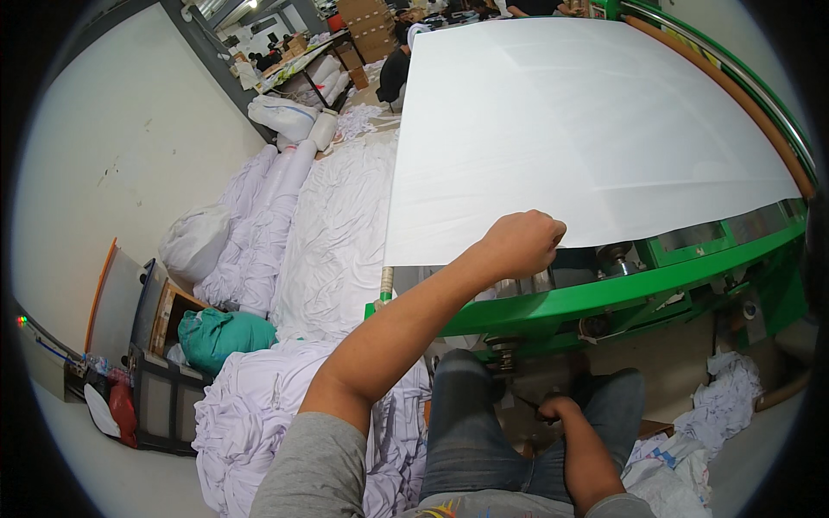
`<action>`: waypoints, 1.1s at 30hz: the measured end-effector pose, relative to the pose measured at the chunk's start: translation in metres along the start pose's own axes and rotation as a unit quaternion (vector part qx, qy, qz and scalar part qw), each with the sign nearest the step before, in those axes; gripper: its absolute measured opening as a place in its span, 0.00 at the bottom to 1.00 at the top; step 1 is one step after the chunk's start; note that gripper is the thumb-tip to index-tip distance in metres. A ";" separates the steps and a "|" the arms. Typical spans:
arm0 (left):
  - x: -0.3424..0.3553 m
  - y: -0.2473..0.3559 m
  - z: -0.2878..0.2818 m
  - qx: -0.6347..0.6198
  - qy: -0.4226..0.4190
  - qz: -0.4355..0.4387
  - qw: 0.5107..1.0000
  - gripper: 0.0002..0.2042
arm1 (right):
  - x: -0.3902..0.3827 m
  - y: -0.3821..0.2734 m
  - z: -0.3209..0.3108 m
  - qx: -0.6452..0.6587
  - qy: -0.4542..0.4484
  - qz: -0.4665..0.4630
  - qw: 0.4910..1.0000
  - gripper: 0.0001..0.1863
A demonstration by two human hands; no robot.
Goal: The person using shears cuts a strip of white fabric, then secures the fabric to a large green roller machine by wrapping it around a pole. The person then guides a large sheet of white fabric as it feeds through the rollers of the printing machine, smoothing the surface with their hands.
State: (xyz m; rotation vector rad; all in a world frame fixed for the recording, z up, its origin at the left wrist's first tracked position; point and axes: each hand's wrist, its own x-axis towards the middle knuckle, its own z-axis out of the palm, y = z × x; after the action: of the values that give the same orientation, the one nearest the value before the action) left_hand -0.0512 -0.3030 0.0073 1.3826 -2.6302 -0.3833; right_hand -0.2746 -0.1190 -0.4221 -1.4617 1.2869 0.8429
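A wide white sheet [587,129] lies stretched over a green-framed machine [622,298], its near edge facing me. My left hand [525,242] is closed at that near edge, fingers curled in and seemingly pinching it; the fingertips are partly hidden. Lower down, between my knees, my right hand [561,408] is wrapped round a dark, slim tool [544,416] that looks like scissors, mostly hidden by the hand and shadow. The sheet's left edge hangs straight along the machine's side.
Piles of white cloth [337,233] run along the left, with a green bundle [226,338] and a black crate [164,401] beside them. More crumpled cloth [725,397] lies at lower right. A brown roller [734,86] borders the sheet's far right. People [397,69] are at the back.
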 end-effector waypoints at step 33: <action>0.011 -0.042 0.042 0.158 -0.065 -0.020 0.985 0.44 | 0.041 0.021 0.015 -0.029 0.039 -0.032 0.998 0.22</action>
State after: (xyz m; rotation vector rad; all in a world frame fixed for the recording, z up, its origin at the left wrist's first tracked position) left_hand -0.0342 -0.3286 -0.0448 1.5495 -2.8708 -0.0625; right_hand -0.2859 -0.1159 -0.4691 -1.5871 1.2752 0.7933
